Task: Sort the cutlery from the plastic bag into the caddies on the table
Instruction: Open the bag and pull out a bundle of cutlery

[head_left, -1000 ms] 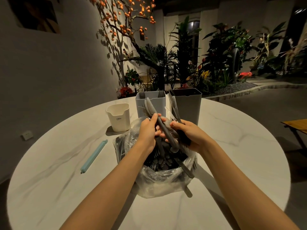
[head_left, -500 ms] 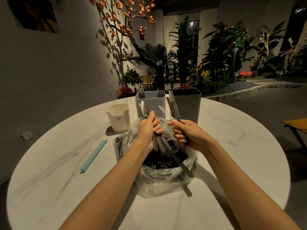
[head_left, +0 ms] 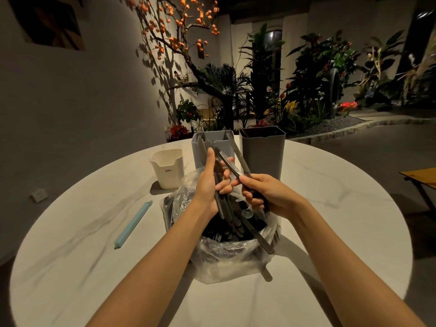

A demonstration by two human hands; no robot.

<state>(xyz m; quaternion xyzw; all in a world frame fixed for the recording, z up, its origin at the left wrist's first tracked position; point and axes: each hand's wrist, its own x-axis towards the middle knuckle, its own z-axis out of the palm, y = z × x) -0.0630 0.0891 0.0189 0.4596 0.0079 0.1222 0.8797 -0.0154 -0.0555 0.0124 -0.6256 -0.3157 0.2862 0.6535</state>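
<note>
Over the crinkly clear plastic bag at the table's near middle, the left hand is gripping a bundle of dark cutlery and the right hand is pinching knives by their handles. These slim, stiff, smooth pieces are probably feeling light yet slippery, best taken mid-handle; the boxy caddies are standing just beyond.

- A dim restaurant or café courtyard with indoor landscaping, lit as if at night.
- A round marble-look table stands by a decorative tree with orange fruits.
- Dense tropical plants grow in a gravel bed with a stone kerb.
</note>
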